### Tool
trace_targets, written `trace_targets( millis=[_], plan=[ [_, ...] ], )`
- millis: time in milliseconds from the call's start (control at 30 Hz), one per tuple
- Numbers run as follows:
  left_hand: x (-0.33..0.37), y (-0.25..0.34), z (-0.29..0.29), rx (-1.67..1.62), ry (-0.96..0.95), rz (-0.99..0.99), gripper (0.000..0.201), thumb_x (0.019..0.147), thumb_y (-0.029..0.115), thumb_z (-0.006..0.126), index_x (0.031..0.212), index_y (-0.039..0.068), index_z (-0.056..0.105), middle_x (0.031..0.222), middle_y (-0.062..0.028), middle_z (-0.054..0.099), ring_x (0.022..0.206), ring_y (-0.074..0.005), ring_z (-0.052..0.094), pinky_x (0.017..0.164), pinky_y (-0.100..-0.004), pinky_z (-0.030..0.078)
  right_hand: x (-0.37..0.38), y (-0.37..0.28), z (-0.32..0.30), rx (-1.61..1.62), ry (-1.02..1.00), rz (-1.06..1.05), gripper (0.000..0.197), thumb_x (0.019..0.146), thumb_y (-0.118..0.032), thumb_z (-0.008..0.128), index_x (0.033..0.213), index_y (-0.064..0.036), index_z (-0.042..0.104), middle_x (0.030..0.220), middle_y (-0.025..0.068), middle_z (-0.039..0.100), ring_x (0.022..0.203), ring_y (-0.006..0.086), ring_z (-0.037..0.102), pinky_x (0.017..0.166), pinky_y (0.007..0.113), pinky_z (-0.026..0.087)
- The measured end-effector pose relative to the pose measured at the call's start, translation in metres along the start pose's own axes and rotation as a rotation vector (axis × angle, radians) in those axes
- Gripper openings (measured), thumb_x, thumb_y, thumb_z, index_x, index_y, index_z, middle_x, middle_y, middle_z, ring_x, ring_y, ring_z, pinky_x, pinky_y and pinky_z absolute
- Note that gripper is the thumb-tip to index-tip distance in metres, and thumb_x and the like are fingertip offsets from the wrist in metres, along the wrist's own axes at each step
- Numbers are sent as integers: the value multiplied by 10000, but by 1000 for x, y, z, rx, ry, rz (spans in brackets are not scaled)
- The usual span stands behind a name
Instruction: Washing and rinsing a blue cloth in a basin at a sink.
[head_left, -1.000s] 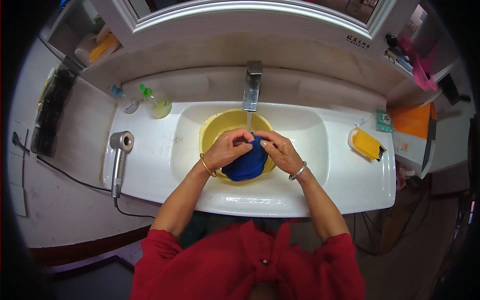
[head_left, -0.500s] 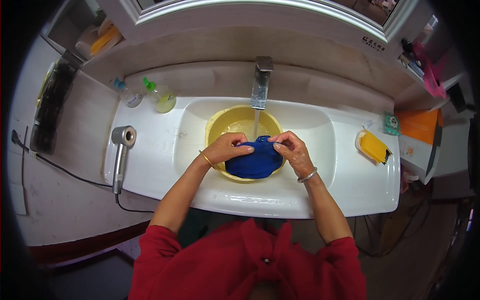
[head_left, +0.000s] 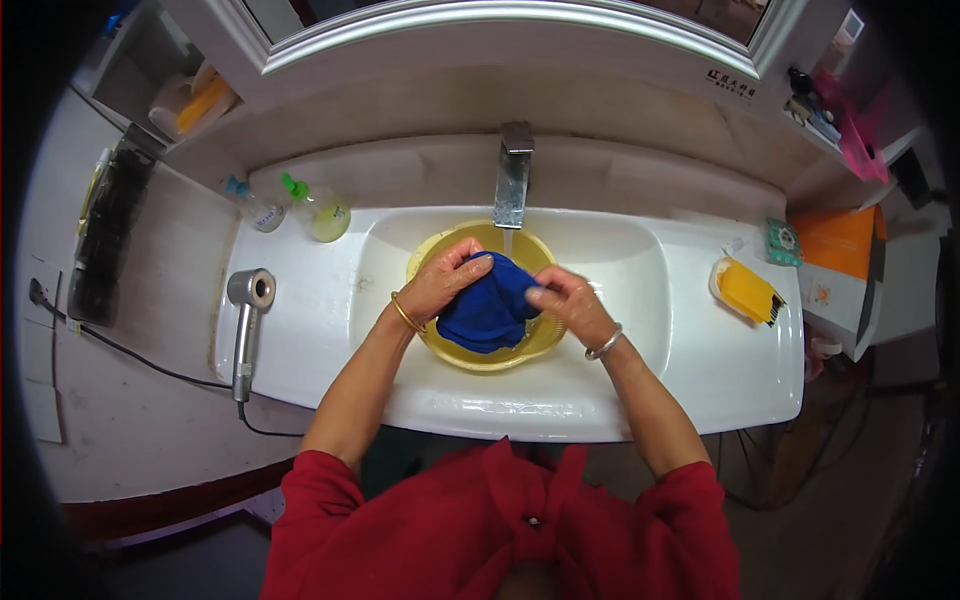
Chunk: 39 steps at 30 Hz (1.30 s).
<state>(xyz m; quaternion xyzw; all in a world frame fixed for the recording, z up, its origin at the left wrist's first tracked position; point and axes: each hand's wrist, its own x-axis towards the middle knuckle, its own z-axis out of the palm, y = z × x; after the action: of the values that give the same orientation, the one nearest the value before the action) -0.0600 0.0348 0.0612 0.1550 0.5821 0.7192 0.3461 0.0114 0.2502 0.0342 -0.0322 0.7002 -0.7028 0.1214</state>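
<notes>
A wet-looking blue cloth point(head_left: 482, 312) hangs between my hands over a yellow basin point(head_left: 543, 352). With thumb and fingers, my left hand point(head_left: 448, 280) grips its upper left edge. At the cloth's right edge my right hand point(head_left: 574, 304) pinches the fabric, a little smeared by motion. The cloth is partly folded and hides much of the basin's inside. Behind it, a thin stream of water point(head_left: 507, 241) falls from the metal tap point(head_left: 512, 180); the cloth covers where it lands.
The basin stands in a white sink point(head_left: 640, 300). A grey hair dryer point(head_left: 245, 325) lies on the left ledge near two pump bottles, one green-topped point(head_left: 328, 220). To the right are a yellow comb-like item point(head_left: 748, 293) in a dish and a green packet point(head_left: 783, 242).
The cloth, stretched wide between both hands before, is now gathered and tilted. My left hand has risen with its edge, and my right hand has shifted slightly lower along the right side.
</notes>
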Motion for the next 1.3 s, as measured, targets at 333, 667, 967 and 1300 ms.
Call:
trace_targets(
  millis=[333, 667, 967, 1300],
  plan=[
    [40, -60, -53, 606, 125, -245, 220, 770, 199, 666, 920, 50, 603, 813, -62, 606, 747, -140, 547, 708, -274, 441, 62, 73, 8, 787, 247, 352, 138, 882, -140, 488, 930, -11, 499, 807, 76, 582, 690, 157, 592, 639, 295, 535],
    [56, -107, -79, 376, 70, -278, 270, 789, 210, 646, 990, 49, 563, 834, -17, 604, 767, -95, 549, 722, -234, 446, 96, 130, 16, 586, 426, 366, 152, 836, -164, 556, 834, -12, 556, 720, 76, 585, 606, 158, 552, 576, 306, 464],
    [41, -86, 45, 1109, 526, 153, 218, 816, 264, 537, 944, 87, 530, 699, -175, 596, 651, -373, 584, 570, -431, 462, 89, 121, 41, -34, 445, 311, 299, 896, -308, 443, 940, -36, 557, 867, 101, 597, 748, 203, 584, 693, 353, 488],
    [57, -91, 34, 840, 632, 123, 187, 835, 235, 501, 894, 59, 520, 723, -238, 570, 663, -400, 568, 598, -454, 450, 85, 89, 24, 880, 399, 574, 265, 939, -294, 352, 981, -118, 545, 922, 50, 588, 849, 160, 569, 722, 326, 488]
  ],
)
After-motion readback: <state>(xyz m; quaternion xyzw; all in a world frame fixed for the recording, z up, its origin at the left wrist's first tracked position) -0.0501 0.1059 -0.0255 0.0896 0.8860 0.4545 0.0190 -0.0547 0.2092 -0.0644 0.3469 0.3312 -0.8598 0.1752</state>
